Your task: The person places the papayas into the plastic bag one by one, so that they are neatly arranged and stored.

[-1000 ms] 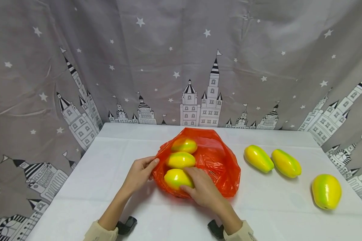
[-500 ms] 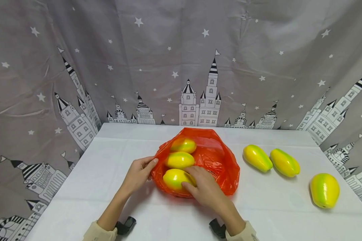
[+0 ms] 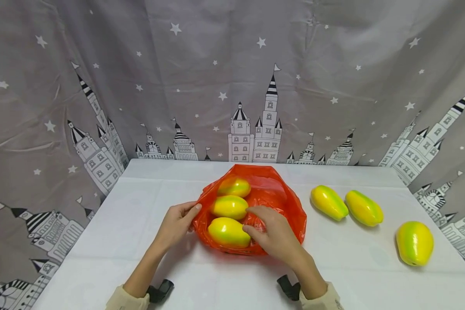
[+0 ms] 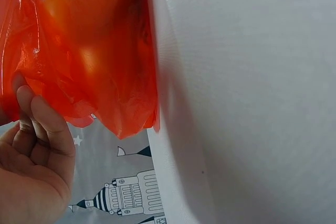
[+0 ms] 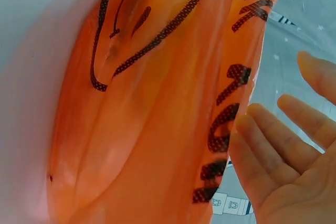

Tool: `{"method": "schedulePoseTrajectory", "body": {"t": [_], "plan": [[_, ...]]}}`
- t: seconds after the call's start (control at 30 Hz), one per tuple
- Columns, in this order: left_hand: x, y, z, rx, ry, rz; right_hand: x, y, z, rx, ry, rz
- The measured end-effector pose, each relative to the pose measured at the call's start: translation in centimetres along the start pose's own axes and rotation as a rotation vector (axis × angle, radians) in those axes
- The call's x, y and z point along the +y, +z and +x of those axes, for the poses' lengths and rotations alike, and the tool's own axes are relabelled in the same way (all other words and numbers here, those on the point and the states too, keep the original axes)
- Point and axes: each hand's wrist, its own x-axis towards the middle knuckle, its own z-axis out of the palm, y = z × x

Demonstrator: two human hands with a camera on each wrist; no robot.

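"Pinching the bag by its left rim is the left hand, right?"

"Yes, fingers and thumb clamped on the plastic. The right hand reaches over the rim, its fingers apart, just beside the nearest of the 3 fruits inside; whether it touches, I can't tell."

"How will those handle?"

"They're smooth and shiny, so probably firm and slippery; the weight I can't judge. I'd take each around its middle. The bag looks thin, soft and light: best held by the rim, since a hard tug might tear it."

"Where do they lie?"

"In a row along the bag's left side, near to far. The bag sits on the table, mouth open."

"Anything else around?"

"2 loose fruits lie near each other right of the bag, and 1 lone fruit farther right. The bag's right wall stands between them and the inside. The black wrist mounts could snag the rim. Behind hangs a curtain."
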Motion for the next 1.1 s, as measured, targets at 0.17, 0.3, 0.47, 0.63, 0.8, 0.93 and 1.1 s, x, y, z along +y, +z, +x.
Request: {"method": "schedulePoseTrajectory", "body": {"t": [0.17,0.3,0.47,0.63,0.8,0.93,1.1], "plan": [[-0.1,0.0,0.0,-0.001,-0.006,-0.006,0.0,-0.8,-0.1,-0.005,0.024,0.016],[-0.2,0.2,0.1,-0.008,-0.004,-0.008,0.5,-2.0,-0.4,0.022,0.033,-0.001],[-0.3,0.1,0.1,-0.005,-0.008,-0.001,1.5,-3.4,-0.5,0.072,-0.008,-0.053],[-0.2,0.0,0.1,-0.003,-0.015,-0.008,2.6,-4.8,-1.0,0.093,-0.008,-0.099],[-0.2,-0.1,0.2,-0.01,-0.01,-0.01,3.9,-6.0,-1.6,0.119,-0.034,-0.137],[-0.3,-0.1,0.2,-0.011,-0.003,-0.013,5.0,-6.6,-2.1,0.139,-0.043,-0.149],[-0.2,-0.1,0.2,-0.01,-0.007,-0.011,6.1,-7.0,-3.0,0.133,0.016,-0.147]]}}
